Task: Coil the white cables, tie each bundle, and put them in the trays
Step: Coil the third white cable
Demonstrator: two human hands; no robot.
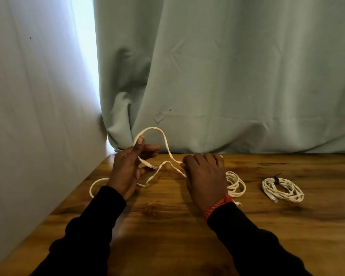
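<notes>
A flat white cable (166,143) arches up between my hands over the wooden table (167,212). My left hand (127,168) pinches one end of it between thumb and fingers, the connector tip hanging by the palm. My right hand (204,176) grips the same cable further along, palm down. More of this cable lies in loose loops (236,184) behind my right hand, and one loop (97,185) trails left of my left wrist. A second white cable bundle (283,190), coiled and bound with a black tie, rests on the table at the right. No tray is in view.
A pale green curtain (227,76) hangs along the table's far edge. A white wall (28,116) runs along the table's left edge. A red braided band (217,206) circles my right wrist.
</notes>
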